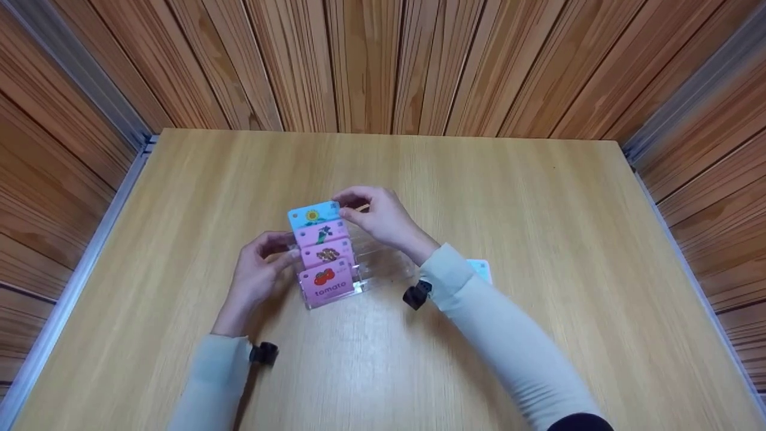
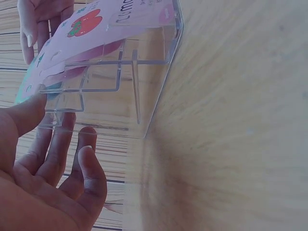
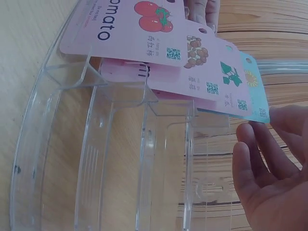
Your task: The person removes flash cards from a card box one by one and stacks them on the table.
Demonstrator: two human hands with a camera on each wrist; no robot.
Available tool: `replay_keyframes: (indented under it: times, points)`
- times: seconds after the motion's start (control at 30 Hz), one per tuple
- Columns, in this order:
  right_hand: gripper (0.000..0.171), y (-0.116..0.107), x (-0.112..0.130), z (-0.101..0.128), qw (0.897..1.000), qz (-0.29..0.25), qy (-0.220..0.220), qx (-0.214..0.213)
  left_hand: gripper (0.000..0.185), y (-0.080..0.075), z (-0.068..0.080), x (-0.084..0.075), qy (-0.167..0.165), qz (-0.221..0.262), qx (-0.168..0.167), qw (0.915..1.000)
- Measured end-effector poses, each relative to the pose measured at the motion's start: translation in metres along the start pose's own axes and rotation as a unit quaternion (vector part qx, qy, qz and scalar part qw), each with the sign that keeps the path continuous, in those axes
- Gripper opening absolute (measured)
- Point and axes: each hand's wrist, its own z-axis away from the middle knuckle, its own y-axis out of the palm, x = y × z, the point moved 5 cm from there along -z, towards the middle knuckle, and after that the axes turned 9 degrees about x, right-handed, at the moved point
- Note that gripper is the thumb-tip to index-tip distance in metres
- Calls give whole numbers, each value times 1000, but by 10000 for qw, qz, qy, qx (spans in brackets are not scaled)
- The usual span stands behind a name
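A clear acrylic tiered holder [image 1: 383, 264] [image 2: 144, 72] [image 3: 120, 159] stands mid-table with several picture cards stepped in it. The pink tomato card [image 1: 326, 282] [image 2: 96, 19] [image 3: 130, 29] is in the front tier. The blue sunflower card [image 1: 312, 214] [image 3: 252, 91] is in the back tier. My right hand [image 1: 347, 206] [image 3: 269, 134] pinches the sunflower card's back right corner between thumb and fingertips. My left hand [image 1: 286, 248] [image 2: 53, 139] lies against the holder's left side, with its thumb touching the edge and its fingers relaxed.
Another light blue card [image 1: 480, 268] lies flat on the wooden table [image 1: 538, 209], partly hidden under my right forearm. Wood-panelled walls enclose the table at the back and both sides. A metal rail runs along each side edge.
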Motion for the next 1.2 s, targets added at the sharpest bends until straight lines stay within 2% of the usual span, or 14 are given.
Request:
replay_keyframes:
  times: [0.27, 0.47, 0.73, 1.2]
  points:
    - [20, 3, 1, -2, 9995, -102, 25, -303, 34, 1, -2, 2, -80, 151, 86, 9998]
    - [14, 5, 1, -3, 9993, 14, -136, -361, 34, 1, -1, 1, -45, 106, 97, 9999]
    - [23, 4, 4, -1, 9983, 120, -254, -506, 32, 1, -1, 2, 118, -148, -19, 9998]
    - [17, -1, 13, 3, 9944, 137, -646, -829, 32, -2, -1, 1, 56, -40, 14, 10000]
